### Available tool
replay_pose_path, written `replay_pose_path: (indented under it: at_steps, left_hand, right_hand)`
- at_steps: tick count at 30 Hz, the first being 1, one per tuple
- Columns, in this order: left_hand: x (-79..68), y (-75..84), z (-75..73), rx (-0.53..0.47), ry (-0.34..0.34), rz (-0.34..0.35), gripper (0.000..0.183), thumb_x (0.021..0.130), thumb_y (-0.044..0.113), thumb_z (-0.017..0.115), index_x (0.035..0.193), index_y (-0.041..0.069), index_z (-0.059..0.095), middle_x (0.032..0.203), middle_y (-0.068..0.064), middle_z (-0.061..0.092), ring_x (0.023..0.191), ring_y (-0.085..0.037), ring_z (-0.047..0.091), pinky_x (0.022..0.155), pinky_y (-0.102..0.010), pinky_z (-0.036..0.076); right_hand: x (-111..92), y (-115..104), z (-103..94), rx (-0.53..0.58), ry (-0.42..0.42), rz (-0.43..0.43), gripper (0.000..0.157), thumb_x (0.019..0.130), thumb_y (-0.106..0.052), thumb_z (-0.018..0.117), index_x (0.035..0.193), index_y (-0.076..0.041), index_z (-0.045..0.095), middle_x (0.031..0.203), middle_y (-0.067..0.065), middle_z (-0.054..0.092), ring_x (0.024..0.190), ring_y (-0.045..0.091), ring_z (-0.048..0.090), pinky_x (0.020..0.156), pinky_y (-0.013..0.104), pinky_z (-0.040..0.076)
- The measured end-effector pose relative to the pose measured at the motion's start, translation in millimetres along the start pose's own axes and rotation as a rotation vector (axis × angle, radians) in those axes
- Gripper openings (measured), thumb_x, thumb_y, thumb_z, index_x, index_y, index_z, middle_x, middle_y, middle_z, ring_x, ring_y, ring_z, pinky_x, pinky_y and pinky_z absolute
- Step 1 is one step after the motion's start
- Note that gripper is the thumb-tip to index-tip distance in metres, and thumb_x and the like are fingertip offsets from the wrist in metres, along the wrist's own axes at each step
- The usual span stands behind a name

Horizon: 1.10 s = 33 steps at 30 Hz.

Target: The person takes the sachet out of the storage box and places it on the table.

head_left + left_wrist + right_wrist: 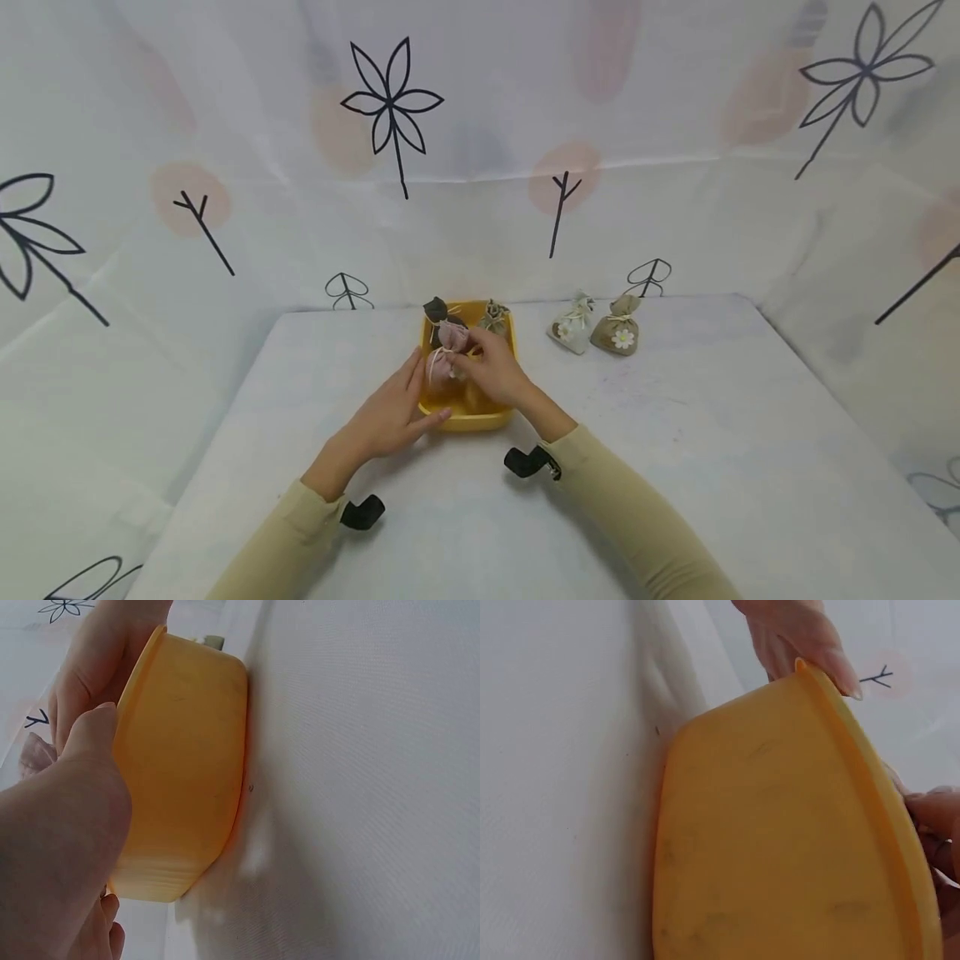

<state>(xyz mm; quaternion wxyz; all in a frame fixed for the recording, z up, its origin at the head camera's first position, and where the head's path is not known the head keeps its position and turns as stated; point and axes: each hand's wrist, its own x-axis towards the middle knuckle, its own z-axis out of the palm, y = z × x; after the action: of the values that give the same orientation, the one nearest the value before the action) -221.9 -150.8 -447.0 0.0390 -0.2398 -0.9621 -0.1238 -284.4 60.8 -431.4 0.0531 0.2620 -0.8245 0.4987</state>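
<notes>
In the head view, a yellow plastic tub (pixel 472 422) stands on the white table. My right hand (pixel 495 367) reaches over its right side and pinches a pink drawstring pouch (pixel 442 367) near its tied neck. That pouch is inside the tub, toward the left wall. Behind it are a dark pouch (pixel 437 311) and an olive-brown pouch (pixel 493 318), both partly hidden. Fairly straight fingers of my left hand (pixel 382 417) lie along the tub's left side, with the thumb at the front rim. The left wrist view shows that thumb (pixel 94 731) against the rim.
To the right of the tub stand a whitish pouch (pixel 573 327) and a brown pouch (pixel 617 327) with a white flower, close together near the table's back edge. A patterned white cloth (pixel 465 225) hangs behind the table (pixel 675 467). Black wrist mounts (pixel 363 512) jut from both sleeves.
</notes>
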Motion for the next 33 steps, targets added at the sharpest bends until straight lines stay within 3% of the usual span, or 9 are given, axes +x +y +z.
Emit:
replay_pose_path:
  at_steps: [6,14,19,30,33]
  left_hand:
    - [0.9,-0.4,0.8,0.006,-0.007,0.005,0.101,0.085,0.075,0.029,0.150,0.002,0.006,0.158,-0.011,0.000,0.143,-0.023,0.011,0.113,-0.039,0.020]
    - [0.7,0.3,0.9,0.013,-0.003,0.015,0.100,0.086,0.074,0.030,0.149,-0.001,0.008,0.157,-0.013,0.001,0.143,-0.023,0.011,0.113,-0.038,0.020]
    - [1.2,-0.1,1.1,0.026,-0.016,-0.010,0.102,0.085,0.076,0.028,0.150,0.000,0.007,0.158,-0.010,-0.001,0.143,-0.022,0.010,0.113,-0.038,0.019]
    - [1.8,-1.0,0.8,0.030,-0.027,-0.031,0.102,0.085,0.076,0.028,0.150,0.001,0.006,0.158,-0.009,-0.002,0.143,-0.022,0.009,0.114,-0.038,0.019]
    - [1.6,-1.1,1.2,0.029,-0.027,-0.037,0.102,0.085,0.076,0.028,0.150,0.002,0.006,0.158,-0.009,-0.002,0.143,-0.021,0.009,0.114,-0.038,0.019]
  right_hand:
    - [-7,-15,-15.5,0.025,0.054,-0.080,0.013,0.086,-0.018,0.070,0.091,-0.011,0.060,0.091,0.000,0.061,0.087,0.015,0.058,0.079,0.038,0.052]
    - [-20,-28,-49.4,-0.007,0.050,-0.090,0.015,0.087,-0.021,0.068,0.091,-0.014,0.056,0.089,-0.002,0.058,0.087,0.016,0.057,0.076,0.037,0.052]
    - [-26,-23,-73.8,-0.068,0.088,-0.125,0.015,0.088,-0.019,0.067,0.090,-0.012,0.054,0.090,-0.001,0.058,0.088,0.016,0.057,0.079,0.037,0.051]
    - [-45,1,-122.5,-0.164,0.147,-0.059,0.015,0.090,-0.021,0.064,0.094,-0.010,0.054,0.097,0.002,0.057,0.092,0.017,0.055,0.079,0.037,0.050]
    - [-51,11,-134.8,-0.188,0.169,-0.044,0.015,0.090,-0.020,0.065,0.095,-0.009,0.055,0.096,0.003,0.059,0.089,0.018,0.057,0.074,0.034,0.052]
